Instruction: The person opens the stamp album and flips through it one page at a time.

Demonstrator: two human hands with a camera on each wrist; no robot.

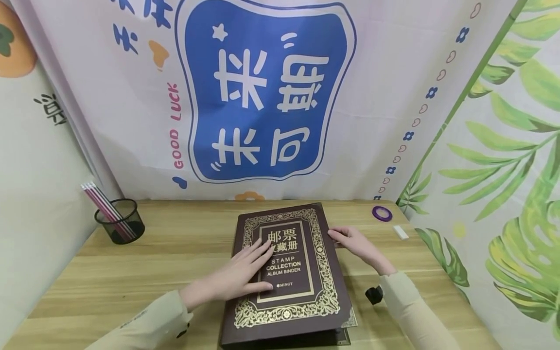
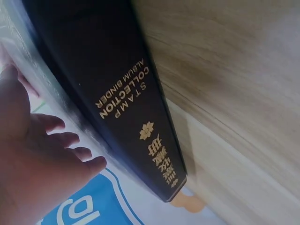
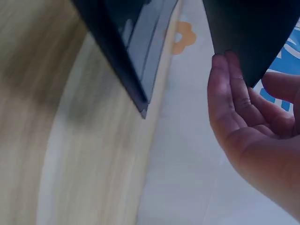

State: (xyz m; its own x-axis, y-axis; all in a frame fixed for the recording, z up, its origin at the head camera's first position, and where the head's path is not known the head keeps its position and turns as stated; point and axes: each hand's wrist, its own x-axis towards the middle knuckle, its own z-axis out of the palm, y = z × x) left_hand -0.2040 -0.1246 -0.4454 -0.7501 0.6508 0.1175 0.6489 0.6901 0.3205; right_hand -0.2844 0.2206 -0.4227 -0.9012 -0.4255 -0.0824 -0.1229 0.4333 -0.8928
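Observation:
A dark brown stamp collection album (image 1: 321, 272) with gold ornament and lettering lies on the wooden table, its front cover raised a little along the right side. My left hand (image 1: 238, 274) is spread on the cover, fingers extended near the gold title. In the left wrist view the album's spine (image 2: 126, 122) shows gold lettering beside that hand. At the cover's right edge, my right hand (image 1: 356, 245) pinches it between thumb and fingers. From the right wrist view, the lifted cover (image 3: 248, 37) stands apart from the lower part (image 3: 145, 56) of the album.
A black mesh pen holder (image 1: 119, 221) with several pencils (image 1: 105, 204) stands at the left. Toward the back right lie a purple ring-shaped roll (image 1: 382, 213) and a small white block (image 1: 400, 232). A printed cloth (image 1: 372, 97) hangs behind the table (image 1: 175, 257).

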